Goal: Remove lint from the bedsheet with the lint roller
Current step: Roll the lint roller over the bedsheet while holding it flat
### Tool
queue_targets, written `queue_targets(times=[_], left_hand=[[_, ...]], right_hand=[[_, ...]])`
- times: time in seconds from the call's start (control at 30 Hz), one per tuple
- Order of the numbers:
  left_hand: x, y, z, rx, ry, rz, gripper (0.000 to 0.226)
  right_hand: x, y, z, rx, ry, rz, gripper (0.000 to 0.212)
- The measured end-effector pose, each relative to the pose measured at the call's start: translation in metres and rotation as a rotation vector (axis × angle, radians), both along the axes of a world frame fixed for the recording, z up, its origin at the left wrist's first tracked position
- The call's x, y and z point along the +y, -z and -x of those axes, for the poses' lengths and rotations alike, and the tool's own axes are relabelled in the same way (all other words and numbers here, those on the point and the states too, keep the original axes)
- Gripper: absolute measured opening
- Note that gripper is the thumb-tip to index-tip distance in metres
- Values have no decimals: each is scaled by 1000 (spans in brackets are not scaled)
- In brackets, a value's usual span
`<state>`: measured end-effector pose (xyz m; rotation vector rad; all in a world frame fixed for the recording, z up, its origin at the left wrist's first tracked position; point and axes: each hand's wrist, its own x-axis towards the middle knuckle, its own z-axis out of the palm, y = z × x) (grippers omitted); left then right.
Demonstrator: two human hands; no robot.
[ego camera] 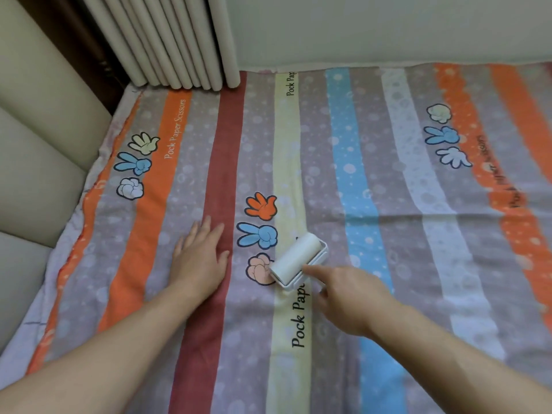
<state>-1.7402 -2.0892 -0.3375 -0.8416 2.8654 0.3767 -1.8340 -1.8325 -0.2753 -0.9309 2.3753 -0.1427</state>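
The white lint roller in its white plastic frame (298, 258) lay on the striped cotton bedsheet (388, 189), drum down across the pale yellow stripe, its left end touching the printed pink fist (258, 268). My right hand (346, 297) gripped the handle, which the hand itself hid, fingers curled and the forefinger stretched onto the frame. My left hand (200, 258) lay flat and open on the dark red stripe nearby, fingers straight, pinning the cloth. I judged the main risk to be the sticky drum dragging loose sheet into a fold if that pinning hand lifted. A faint crease (418, 216) crossed the stripes to the right. The padded beige headboard (35, 162) and the pleated cream curtain (179, 40) bounded the bed.
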Motion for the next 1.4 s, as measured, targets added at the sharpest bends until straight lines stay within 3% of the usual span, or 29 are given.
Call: queue_targets(times=[0.1, 0.33, 0.5, 0.57, 0.7, 0.87, 1.03, 1.27, 1.4], left_hand=[[25, -3, 9, -23, -12, -70, 60], [54, -1, 13, -126, -33, -169, 72], [33, 4, 20, -152, 20, -95, 91], [21, 7, 22, -165, -8, -79, 104], [5, 12, 27, -190, -16, -70, 123], [-2, 15, 35, -176, -37, -152, 134], [-6, 19, 36, -220, -25, -201, 132], [-10, 15, 39, -291, 3, -261, 128], [-9, 20, 43, -276, -37, -260, 96]], right_hand=[[28, -4, -2, -34, -18, -12, 56], [64, -26, -1, -151, 11, -47, 58], [59, -70, 32, -291, 26, -128, 53], [47, -84, 45, -307, 42, -65, 53], [-2, -80, 62, -212, 202, 193, 55], [-110, -31, 85, -6, 199, 203, 57], [-177, 6, 104, 68, 190, 151, 57], [-161, 8, 102, -23, 199, 71, 56], [-136, 0, 99, -8, 160, -6, 57]])
